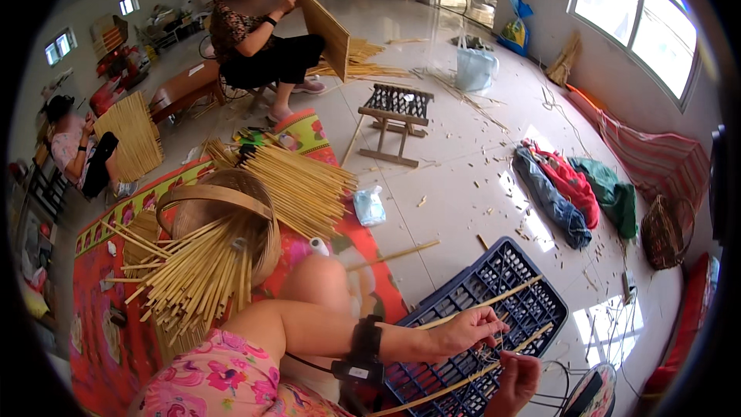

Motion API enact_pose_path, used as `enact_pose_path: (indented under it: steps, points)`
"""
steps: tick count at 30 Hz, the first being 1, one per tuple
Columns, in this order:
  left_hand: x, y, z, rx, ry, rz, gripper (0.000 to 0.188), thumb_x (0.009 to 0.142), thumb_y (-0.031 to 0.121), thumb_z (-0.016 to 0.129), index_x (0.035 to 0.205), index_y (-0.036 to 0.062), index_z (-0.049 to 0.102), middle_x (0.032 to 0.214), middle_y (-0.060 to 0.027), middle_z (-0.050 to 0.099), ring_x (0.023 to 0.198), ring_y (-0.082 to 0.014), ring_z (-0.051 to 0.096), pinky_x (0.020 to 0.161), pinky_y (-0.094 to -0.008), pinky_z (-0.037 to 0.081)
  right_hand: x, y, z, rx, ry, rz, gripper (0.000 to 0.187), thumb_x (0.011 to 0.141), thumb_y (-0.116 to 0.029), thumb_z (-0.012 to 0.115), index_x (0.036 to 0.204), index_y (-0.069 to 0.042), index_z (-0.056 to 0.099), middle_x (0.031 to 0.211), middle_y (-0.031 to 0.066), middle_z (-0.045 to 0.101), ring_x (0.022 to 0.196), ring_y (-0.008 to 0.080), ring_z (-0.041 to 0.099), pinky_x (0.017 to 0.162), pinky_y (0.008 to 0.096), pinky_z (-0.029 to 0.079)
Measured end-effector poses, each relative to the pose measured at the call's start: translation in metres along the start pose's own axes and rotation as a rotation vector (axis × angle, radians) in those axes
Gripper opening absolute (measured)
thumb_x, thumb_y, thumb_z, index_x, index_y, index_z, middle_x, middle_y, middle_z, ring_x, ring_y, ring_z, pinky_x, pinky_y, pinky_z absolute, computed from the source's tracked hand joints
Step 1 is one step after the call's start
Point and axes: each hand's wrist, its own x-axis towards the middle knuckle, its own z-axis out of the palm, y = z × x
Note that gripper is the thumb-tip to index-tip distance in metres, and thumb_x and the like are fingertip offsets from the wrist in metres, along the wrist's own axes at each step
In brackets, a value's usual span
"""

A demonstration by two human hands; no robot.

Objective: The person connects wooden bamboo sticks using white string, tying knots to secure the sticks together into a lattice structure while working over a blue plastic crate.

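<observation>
A dark blue plastic crate (509, 256) with a lattice bottom lies in front of me. Across it run two slim bamboo sticks, a far stick (519, 289) and a near stick (454, 387). Between these sticks my left hand (463, 333) is closed in a pinch, thumb against fingertips. My right hand (515, 384) is closed too, just right of it and over the near stick. Thin pale strands (500, 338) show at the fingertips of both hands, too fine to make out well. A black band with a small box circles my left wrist.
A tipped wicker basket (266, 243) spills bamboo sticks onto the red mat (100, 324); a bundle (305, 193) lies behind it. A woven-seat stool (397, 104) stands ahead. Clothes (556, 193) lie at right. Two seated people (255, 38) hold stick panels. Cords trail near the crate.
</observation>
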Motion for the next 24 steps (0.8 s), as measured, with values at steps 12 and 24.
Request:
enact_pose_path:
  steps: [12,24]
  points:
    - [0.008,-0.018,-0.014,0.512,0.099,0.06,0.015,0.088,0.018,0.052,0.084,0.0041,0.048,0.068,-0.0047,0.055,0.055,-0.0099,0.05,0.049,-0.0262,0.04,0.02,0.021,-0.032,-0.33,0.056,0.118,0.035,0.077,-0.001,0.048,0.111,-0.002,0.054,0.1,0.0146,0.054,0.082,0.0258,0.057,0.071,0.0332,0.047]
    - [-0.007,0.0,-0.002,1.37,0.238,0.56,0.071,0.077,0.009,0.057,0.136,0.0087,0.019,0.136,-0.0174,0.02,0.098,-0.0342,0.053,0.077,-0.0404,0.046,0.01,0.005,-0.016,0.146,0.133,0.148,0.013,0.09,-0.012,0.051,0.083,-0.002,0.056,0.073,0.003,0.054,0.067,0.0115,0.048,0.06,0.0243,0.04]
